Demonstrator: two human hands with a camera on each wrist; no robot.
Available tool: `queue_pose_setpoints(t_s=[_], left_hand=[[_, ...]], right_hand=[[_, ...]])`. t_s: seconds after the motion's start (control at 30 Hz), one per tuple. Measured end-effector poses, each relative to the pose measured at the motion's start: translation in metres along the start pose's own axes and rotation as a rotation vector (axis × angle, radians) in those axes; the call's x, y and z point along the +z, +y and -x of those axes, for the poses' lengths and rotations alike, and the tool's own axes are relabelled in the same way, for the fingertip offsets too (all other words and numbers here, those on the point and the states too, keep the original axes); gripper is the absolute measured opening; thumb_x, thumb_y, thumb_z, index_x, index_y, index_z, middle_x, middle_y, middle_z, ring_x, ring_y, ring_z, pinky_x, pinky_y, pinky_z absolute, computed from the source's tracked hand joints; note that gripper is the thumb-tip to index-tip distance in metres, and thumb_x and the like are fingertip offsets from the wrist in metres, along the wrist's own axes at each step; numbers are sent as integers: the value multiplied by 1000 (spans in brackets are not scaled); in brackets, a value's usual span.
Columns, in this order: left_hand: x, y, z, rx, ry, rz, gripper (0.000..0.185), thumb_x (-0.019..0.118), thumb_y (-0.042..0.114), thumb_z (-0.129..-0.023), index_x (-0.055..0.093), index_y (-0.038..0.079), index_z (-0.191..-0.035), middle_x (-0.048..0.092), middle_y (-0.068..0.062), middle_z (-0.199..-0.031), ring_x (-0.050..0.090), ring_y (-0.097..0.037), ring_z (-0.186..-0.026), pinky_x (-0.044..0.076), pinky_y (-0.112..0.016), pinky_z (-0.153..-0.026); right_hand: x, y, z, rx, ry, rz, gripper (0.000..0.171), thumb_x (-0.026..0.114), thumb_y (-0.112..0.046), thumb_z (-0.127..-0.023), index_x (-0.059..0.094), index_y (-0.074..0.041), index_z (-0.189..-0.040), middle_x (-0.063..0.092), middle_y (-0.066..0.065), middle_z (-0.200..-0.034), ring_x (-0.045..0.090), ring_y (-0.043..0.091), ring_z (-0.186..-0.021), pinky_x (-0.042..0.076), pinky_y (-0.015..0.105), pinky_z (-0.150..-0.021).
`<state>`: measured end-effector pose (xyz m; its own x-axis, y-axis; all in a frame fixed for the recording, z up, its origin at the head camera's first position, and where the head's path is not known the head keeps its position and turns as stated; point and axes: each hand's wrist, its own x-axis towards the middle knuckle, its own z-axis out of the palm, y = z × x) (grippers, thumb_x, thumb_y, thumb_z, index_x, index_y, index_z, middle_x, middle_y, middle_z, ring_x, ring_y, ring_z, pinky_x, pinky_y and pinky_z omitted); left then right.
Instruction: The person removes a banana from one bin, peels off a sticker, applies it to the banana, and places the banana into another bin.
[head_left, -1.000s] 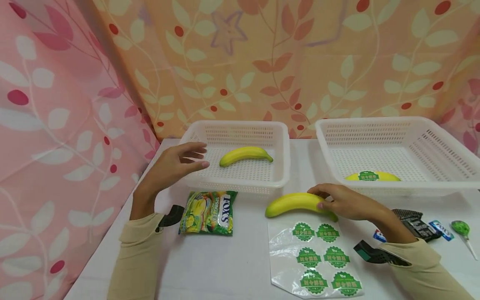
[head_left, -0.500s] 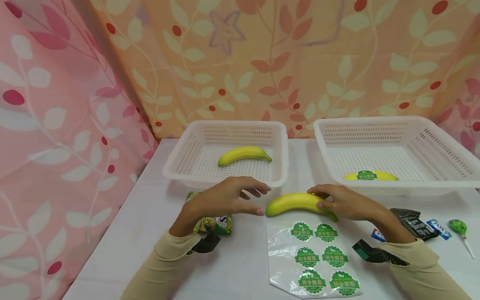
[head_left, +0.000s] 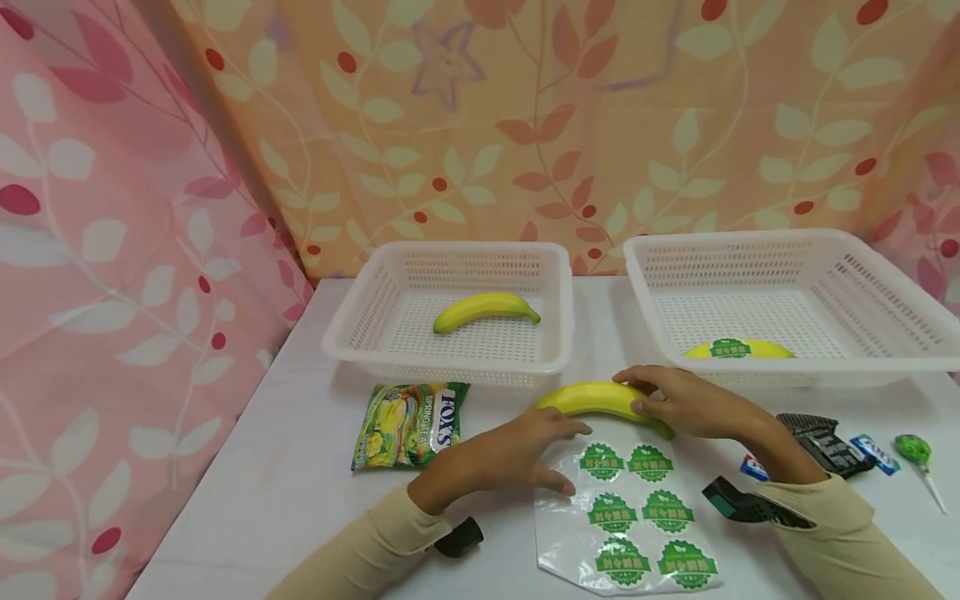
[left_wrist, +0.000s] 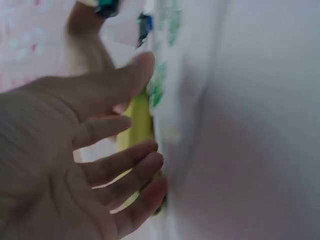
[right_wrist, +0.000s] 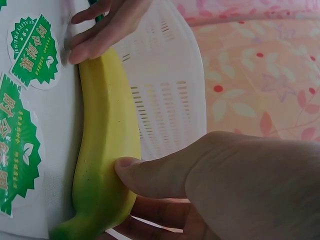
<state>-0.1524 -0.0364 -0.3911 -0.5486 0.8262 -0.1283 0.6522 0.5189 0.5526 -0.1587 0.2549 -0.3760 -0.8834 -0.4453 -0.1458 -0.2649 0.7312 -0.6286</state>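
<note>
In the head view a yellow banana (head_left: 592, 398) with green ends lies on the white tabletop. My right hand (head_left: 686, 402) holds its stem end; in the right wrist view the thumb presses one side of the banana (right_wrist: 107, 125) and fingers reach beneath. My left hand (head_left: 517, 450) hovers by the sheet's upper left corner, thumb and fingers apart, gripping nothing. Its fingers overlap the banana's left end; whether they touch it I cannot tell. Just in front of the banana lies a glossy sheet (head_left: 558, 533) bearing several green scalloped stickers (head_left: 613, 512).
Behind stand two white plastic baskets: the left basket (head_left: 450, 367) holds a plain banana (head_left: 487, 308), the right basket (head_left: 795, 365) a stickered banana (head_left: 772, 348). A green FOX'S candy bag (head_left: 405, 425) lies left. Right are a black wrapper (head_left: 821, 446), small blue packets (head_left: 876, 454) and a lollipop (head_left: 912, 450).
My left hand has swept from beside the left basket, rightward and towards me, to the sticker sheet. The right hand has stayed on the banana, which has hardly moved.
</note>
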Motion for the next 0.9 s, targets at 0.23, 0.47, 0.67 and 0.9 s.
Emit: queue_pose_setpoints(t_s=[0.23,0.47,0.67,0.9], left_hand=[[12,2,-3,-53,40,-61,75,90,25,-87,57,19,-153,59,1,-137,54,-7,-116,48,-22,-100],[9,2,-4,-40,9,5,74,91,14,-85,58,13,-151,66,1,-132,60,-3,-112,49,-16,-94],[6,-4,-4,-48,-8,63,66,86,6,-87,61,10,-147,67,0,-140,59,-6,-127,48,-22,-107],[1,-14,-4,-123,28,240,64,83,5,-85,63,22,-143,67,1,-135,61,-9,-122,50,-27,-101]], right_hand=[[0,-3,0,1,2,-2,43,66,-17,-105,59,-2,-146,67,14,-128,61,25,-108,55,52,-97],[-1,-19,6,8,19,78,54,70,-20,-102,55,-4,-151,58,24,-149,54,46,-138,44,69,-109],[0,-41,14,-97,22,52,38,80,-22,-96,71,-20,-133,67,4,-138,61,32,-127,50,61,-106],[7,-48,11,-160,-96,4,23,84,-19,-89,80,-35,-106,65,-12,-111,57,22,-114,51,44,-98]])
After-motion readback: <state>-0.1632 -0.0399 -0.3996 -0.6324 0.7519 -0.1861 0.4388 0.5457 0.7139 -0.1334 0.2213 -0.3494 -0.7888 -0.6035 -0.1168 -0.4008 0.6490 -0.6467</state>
